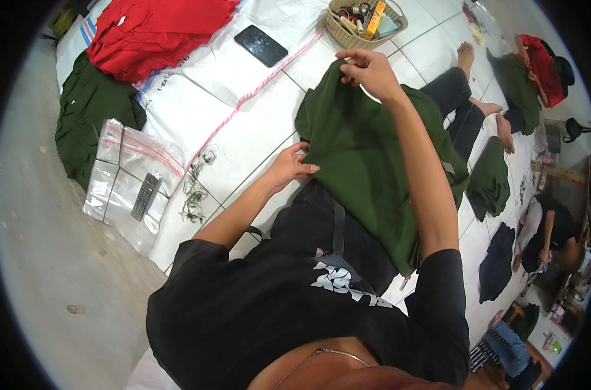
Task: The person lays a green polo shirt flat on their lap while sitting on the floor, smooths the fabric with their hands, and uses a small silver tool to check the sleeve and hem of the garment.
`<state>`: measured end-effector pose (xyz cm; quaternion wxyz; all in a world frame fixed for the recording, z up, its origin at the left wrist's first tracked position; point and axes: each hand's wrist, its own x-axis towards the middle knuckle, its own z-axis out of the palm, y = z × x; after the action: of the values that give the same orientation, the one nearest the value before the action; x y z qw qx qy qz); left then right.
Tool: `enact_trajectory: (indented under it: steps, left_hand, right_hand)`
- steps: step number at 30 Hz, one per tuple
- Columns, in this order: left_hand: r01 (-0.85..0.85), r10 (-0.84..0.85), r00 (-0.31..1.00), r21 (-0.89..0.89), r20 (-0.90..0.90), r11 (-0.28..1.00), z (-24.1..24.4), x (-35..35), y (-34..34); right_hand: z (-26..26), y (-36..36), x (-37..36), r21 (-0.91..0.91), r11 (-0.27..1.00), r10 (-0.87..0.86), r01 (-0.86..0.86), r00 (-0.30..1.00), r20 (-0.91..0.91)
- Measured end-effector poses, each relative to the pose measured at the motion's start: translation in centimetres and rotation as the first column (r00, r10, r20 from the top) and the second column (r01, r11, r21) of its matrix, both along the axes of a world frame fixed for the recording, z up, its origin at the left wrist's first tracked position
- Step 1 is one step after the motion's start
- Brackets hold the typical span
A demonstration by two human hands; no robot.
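Observation:
A dark green cloth garment (363,141) lies spread over my lap and legs. My right hand (366,70) pinches its far edge and lifts it between thumb and fingers. At the garment's left edge is my left hand (295,165), its thumb on the cloth and its fingers partly hidden behind the edge; whether it grips the cloth is hard to tell. A small pale tag or patch (447,167) shows near the garment's right side.
Beyond my hands stands a woven basket (341,34) of tools. A phone (261,46) lies on white sheeting, beside red garments (154,34). At left are plastic bags (110,170), a remote control (146,196) and thread scraps (195,195). Other people sit at right near folded green cloth (489,180).

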<state>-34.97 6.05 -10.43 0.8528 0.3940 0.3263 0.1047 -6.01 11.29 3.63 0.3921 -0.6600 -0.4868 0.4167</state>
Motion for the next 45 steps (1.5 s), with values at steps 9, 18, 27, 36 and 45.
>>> enact_trajectory:
  steps: [9,18,27,36,45]
  left_hand:
    - [-0.269,0.249,0.943,0.069,0.22,0.961,0.9,4.0,9.5]
    - [-0.534,0.443,0.844,0.41,0.302,0.739,4.3,2.7,8.5]
    - [0.022,-0.338,0.91,0.784,0.241,0.62,11.5,4.7,-0.2]
    - [-0.073,0.014,0.997,0.836,0.078,0.544,7.9,9.3,0.5]
    - [0.264,-0.085,0.964,0.936,-0.251,0.231,2.5,11.4,-0.3]
  right_hand:
    - [2.4,0.7,-1.9,-0.003,0.995,0.103,-0.104,0.99,-0.101]
    - [0.9,-0.6,1.2,0.005,0.991,0.136,-0.136,0.99,-0.033]
    - [4.4,-15.2,5.7,-0.07,0.997,0.026,-0.036,0.99,-0.14]
    - [3.4,-21.0,-0.5,-0.035,0.994,-0.083,0.101,0.935,0.344]
    - [1.9,-22.4,-1.8,-0.168,0.971,-0.05,0.17,0.833,0.551]
